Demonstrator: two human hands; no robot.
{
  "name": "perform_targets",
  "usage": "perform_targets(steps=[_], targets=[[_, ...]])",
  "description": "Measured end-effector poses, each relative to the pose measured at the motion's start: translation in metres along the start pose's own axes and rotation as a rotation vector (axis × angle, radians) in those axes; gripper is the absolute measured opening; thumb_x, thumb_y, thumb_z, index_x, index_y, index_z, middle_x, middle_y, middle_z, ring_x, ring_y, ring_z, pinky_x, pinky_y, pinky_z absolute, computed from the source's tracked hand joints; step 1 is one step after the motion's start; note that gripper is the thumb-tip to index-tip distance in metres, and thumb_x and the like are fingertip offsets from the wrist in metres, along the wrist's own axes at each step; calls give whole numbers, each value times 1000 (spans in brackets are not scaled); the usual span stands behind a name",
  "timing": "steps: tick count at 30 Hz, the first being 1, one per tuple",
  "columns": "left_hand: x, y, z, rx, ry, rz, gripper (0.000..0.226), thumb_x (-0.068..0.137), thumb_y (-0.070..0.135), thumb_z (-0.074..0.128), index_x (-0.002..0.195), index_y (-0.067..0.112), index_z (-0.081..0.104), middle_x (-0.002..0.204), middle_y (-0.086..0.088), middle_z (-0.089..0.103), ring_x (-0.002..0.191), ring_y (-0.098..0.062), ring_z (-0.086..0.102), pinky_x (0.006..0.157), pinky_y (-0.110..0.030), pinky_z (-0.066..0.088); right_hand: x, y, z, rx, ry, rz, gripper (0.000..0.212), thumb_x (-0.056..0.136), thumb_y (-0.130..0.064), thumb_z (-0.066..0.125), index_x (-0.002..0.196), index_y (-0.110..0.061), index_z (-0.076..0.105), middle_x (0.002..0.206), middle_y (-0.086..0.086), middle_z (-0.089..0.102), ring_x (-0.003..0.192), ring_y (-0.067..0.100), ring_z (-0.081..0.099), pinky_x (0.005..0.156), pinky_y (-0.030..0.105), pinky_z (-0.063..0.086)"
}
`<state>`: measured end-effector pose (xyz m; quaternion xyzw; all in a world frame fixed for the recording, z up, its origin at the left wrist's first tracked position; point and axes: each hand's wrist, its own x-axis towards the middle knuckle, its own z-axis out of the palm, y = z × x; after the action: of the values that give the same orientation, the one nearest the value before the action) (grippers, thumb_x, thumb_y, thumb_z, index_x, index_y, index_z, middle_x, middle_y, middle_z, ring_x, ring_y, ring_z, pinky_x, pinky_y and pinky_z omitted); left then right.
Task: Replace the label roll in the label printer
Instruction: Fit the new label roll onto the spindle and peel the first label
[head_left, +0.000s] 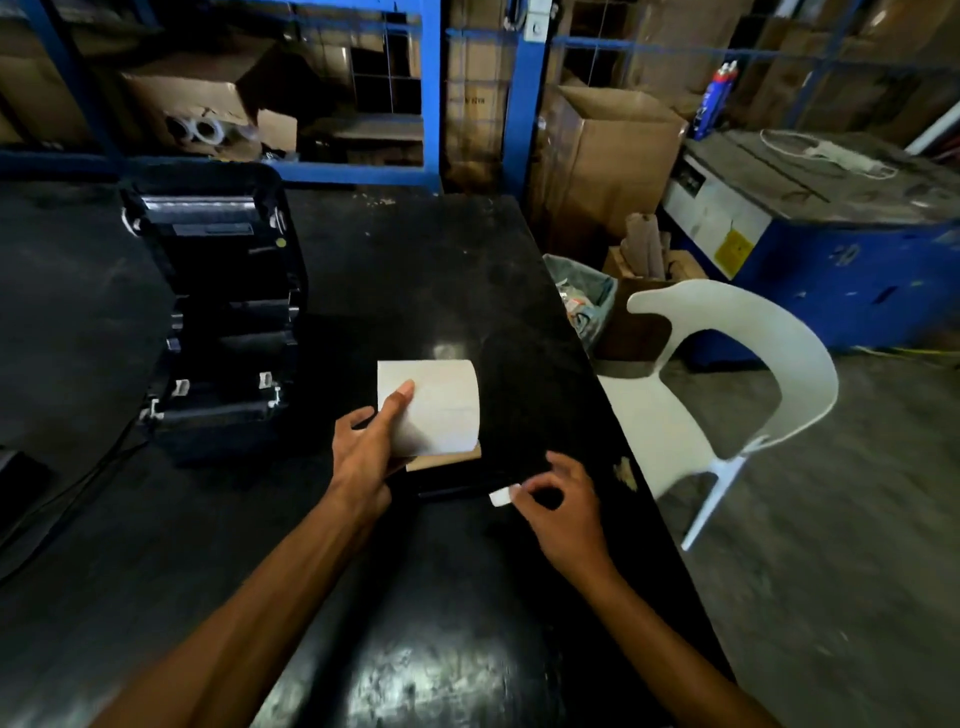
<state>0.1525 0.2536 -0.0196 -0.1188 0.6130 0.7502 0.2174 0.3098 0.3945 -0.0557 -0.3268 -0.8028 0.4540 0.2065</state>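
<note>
1. While my left hand grips the label roll from its left side, thumb curled near its end and a finger lying up across the white paper, the roll sits just above the black table, to the right of the open label printer.
2. My right hand pinches a small white tab between thumb and fingertips, near the roll but apart from it; I take it for a sealing sticker or a torn label, though I cannot tell which.
3. What could go wrong, as I judge it: with the loose end freed, the outer wrap may spring open and unwind if my left grip slackens.
4. That sticky tab could cling to my fingers and then transfer onto the paper or into the printer bay, where it might jam the feed.
5. Loading the roll the wrong way round would put the labels face down at the print head; I cannot see the feed direction from here.
6. A cable runs off the printer's left side, so a tug could shift the machine.
7. Counted: one roll, one printer with its lid up, one tab, two hands, one white chair beside the table.
</note>
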Motion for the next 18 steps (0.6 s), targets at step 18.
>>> perform_targets(steps=[18], targets=[[-3, -18, -30, -82, -149, -73, 87, 55, 55, 82, 125, 11, 54, 124, -15, 62, 106, -30, 65, 67, -38, 58, -23, 52, 4, -198, 39, 295, 17, 74, -26, 76, 88, -18, 67, 132, 1, 50, 129, 21, 40, 110, 37, 24]])
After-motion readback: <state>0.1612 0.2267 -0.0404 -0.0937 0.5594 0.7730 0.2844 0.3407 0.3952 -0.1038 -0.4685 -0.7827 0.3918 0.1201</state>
